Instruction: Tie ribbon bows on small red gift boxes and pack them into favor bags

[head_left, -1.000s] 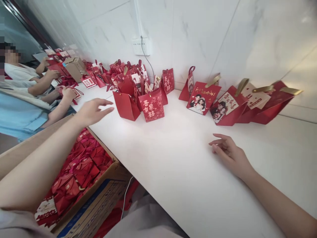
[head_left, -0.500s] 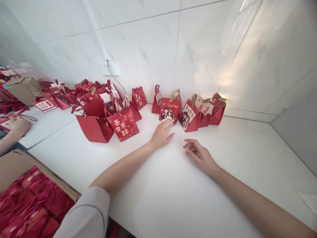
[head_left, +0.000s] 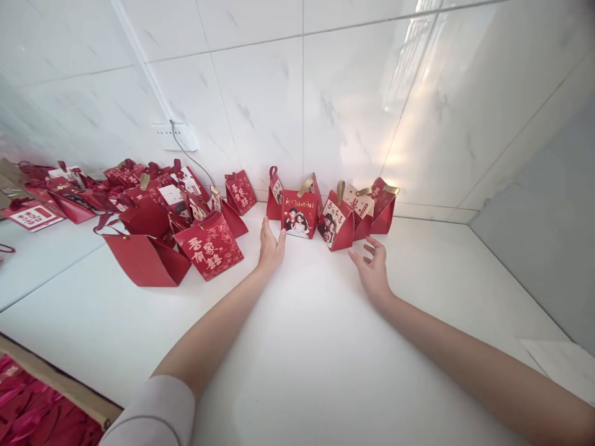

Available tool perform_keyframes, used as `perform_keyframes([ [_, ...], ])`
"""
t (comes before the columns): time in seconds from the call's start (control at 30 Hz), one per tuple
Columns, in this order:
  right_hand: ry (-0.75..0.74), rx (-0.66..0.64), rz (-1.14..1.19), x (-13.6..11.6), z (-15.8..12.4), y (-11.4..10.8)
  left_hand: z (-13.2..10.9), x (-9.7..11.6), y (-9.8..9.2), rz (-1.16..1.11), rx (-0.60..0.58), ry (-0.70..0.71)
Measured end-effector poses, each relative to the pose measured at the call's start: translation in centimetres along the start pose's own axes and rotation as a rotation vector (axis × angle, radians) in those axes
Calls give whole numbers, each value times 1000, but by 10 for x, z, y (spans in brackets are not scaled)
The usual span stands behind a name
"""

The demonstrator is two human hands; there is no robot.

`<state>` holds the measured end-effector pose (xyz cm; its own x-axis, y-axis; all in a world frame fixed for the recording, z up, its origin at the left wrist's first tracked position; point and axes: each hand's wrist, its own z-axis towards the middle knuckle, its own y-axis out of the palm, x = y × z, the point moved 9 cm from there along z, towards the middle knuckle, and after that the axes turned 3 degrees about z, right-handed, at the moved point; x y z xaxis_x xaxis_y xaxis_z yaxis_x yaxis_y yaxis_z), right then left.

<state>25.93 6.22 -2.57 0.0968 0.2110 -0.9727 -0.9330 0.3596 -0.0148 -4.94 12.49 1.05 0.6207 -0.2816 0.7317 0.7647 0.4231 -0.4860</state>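
My left hand (head_left: pixel 271 246) is upright and open, its fingers at the left side of a red gift box (head_left: pixel 297 217) printed with a cartoon couple. Whether the thumb touches that box I cannot tell. Over on the right, my right hand (head_left: pixel 373 267) is open with curled fingers spread, just in front of a red box with a slanted cream panel (head_left: pixel 335 224). Behind them, against the wall, stand a small box with a dark red ribbon loop (head_left: pixel 274 197), a cream-fronted box (head_left: pixel 360 206) and a red box with a gold ribbon (head_left: pixel 383 207).
Left of my hands, a large red box (head_left: pixel 145 260) and a floral-printed one (head_left: pixel 210 246) stand before a heap of similar boxes (head_left: pixel 134 176). A carton (head_left: pixel 60 381) full of red pieces sits at the lower left. A cable (head_left: pixel 190 155) hangs from the wall socket (head_left: pixel 174 137).
My left hand has moved from the front of the couple-printed box to its left side. My right hand has gone forward toward the boxes. The view has swung right; the co-worker's hand is out of sight.
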Motion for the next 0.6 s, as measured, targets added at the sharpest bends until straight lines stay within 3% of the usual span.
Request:
perform_keyframes([
  [0.13, -91, 188, 61, -4, 30, -7, 3, -12, 3, -6, -26, -96],
  [0.23, -79, 273, 71, 5, 52, -15, 7, -24, 4, -16, -36, -171],
  [0.4, -79, 269, 79, 13, 62, -14, 12, -33, 12, -18, -114, -245],
  [0.6, -109, 251, 87, 0, 53, -10, 10, -24, 9, 2, -138, -257],
])
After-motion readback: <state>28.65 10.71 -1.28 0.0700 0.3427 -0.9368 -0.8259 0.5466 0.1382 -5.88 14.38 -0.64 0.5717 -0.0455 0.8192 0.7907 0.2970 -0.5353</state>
